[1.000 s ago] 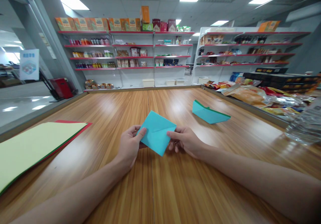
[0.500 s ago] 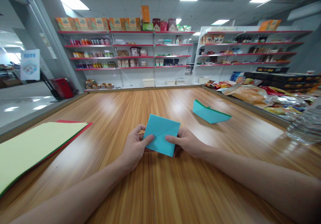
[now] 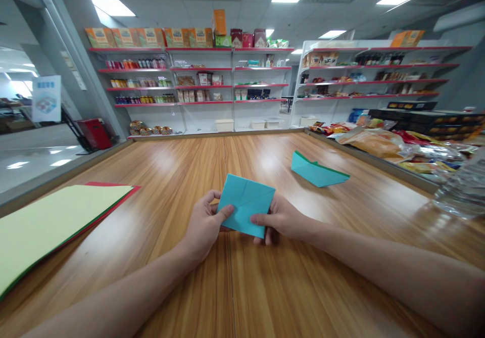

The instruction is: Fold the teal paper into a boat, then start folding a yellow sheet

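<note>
In the head view, the left hand [image 3: 204, 222] pinched the left side of a folded blue paper [image 3: 246, 196], thumb on top and fingers curled beneath. The right hand [image 3: 284, 219] gripped its lower right part in the same way, thumb on the face and some fingertips showing below the edge. Both grips were closed on the paper, which was tilted above the near middle of the wooden table [image 3: 212, 297]. Creases crossed its face.

Farther off to the right stood a folded blue shape with a green edge [image 3: 316, 170], well apart from the hands. At left lay a stack of sheets [image 3: 56, 216], pale yellow uppermost, with green and red showing beneath.

A clear bottle [image 3: 462, 191] was cut off by the right edge; its contents could not be told. Beyond the table's right rim lay bright packets [image 3: 373, 141] and stacked dark boxes [image 3: 424, 121]. The shelf unit [image 3: 204, 113] behind held rows of small bottles [image 3: 132, 64], orange boxes [image 3: 177, 38] on top and pale bins [image 3: 224, 125] at the bottom, their insides hidden.
</note>
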A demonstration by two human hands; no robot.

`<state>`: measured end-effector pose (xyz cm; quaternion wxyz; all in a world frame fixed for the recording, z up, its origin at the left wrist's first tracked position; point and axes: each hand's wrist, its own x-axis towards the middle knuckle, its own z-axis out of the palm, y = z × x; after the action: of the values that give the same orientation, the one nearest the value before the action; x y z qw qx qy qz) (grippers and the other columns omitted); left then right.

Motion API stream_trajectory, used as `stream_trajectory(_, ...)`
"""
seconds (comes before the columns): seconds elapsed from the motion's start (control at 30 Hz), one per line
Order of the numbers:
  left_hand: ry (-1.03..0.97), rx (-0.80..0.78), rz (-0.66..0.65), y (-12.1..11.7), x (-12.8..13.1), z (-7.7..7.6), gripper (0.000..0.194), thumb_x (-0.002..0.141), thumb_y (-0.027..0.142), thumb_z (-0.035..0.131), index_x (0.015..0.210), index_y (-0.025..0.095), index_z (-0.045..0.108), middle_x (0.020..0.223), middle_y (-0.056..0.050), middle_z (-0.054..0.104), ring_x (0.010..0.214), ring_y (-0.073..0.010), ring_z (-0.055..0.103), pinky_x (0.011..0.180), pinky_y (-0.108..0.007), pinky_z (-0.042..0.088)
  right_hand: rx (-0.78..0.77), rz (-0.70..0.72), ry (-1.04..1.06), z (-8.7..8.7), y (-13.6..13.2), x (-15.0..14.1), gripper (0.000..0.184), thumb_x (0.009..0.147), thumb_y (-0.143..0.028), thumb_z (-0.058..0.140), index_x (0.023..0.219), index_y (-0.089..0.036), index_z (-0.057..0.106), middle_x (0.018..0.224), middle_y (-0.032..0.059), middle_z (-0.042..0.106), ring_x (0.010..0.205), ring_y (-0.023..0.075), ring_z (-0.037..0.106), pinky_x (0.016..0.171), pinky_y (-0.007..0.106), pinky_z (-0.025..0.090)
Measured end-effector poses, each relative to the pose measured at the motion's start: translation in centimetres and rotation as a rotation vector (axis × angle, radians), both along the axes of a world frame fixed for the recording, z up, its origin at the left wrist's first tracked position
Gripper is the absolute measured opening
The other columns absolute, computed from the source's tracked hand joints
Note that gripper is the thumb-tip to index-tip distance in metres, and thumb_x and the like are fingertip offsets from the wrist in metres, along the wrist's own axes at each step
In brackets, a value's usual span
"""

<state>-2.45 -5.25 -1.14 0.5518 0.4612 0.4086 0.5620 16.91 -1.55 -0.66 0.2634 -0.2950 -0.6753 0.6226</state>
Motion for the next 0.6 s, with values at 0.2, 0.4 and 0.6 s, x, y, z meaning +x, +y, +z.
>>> stream_trajectory(0.2, -0.101, -0.087, -0.056, 0.3, 0.1, 0.3, 0.042, 0.067, 0.027, 0.078, 0.101, 0.009, 0.061, 0.096, -0.016, 0.070, 0.076, -0.0213, 0.067, 0.064, -0.032, 0.056, 0.033, -0.250, 0.090, -0.6, 0.7, -0.3, 0.042, 0.076, -0.047, 0.068, 0.094, -0.011, 0.054, 0.057, 0.0017, 0.063, 0.040, 0.0107, 0.058, 0.035, 0.016, 0.044)
stream_trajectory(0.4, -0.153, -0.097, -0.043, 0.5, -0.1, 0.0, 0.041, 0.069, 0.026, 0.078, 0.103, 0.009, 0.064, 0.102, -0.016, 0.070, 0.078, -0.0220, 0.068, 0.066, -0.032, 0.058, 0.010, -0.071, 0.022, -0.7, 1.1, 0.0, 0.042, 0.077, -0.053, 0.063, 0.086, -0.014, 0.050, 0.063, 0.0037, 0.066, 0.039, 0.0096, 0.057, 0.032, 0.015, 0.040)
stream_trajectory(0.6, -0.063, -0.146, -0.175, 0.5, -0.2, 0.1, 0.031, 0.072, 0.031, 0.076, 0.089, 0.006, 0.069, 0.086, -0.015, 0.071, 0.071, -0.0223, 0.069, 0.054, -0.025, 0.056, 0.274, -0.243, -0.070, -0.3, 0.3, 0.1, 0.037, 0.088, -0.049, 0.050, 0.094, -0.013, 0.054, 0.056, -0.0011, 0.058, 0.034, 0.0073, 0.047, 0.030, 0.016, 0.033)
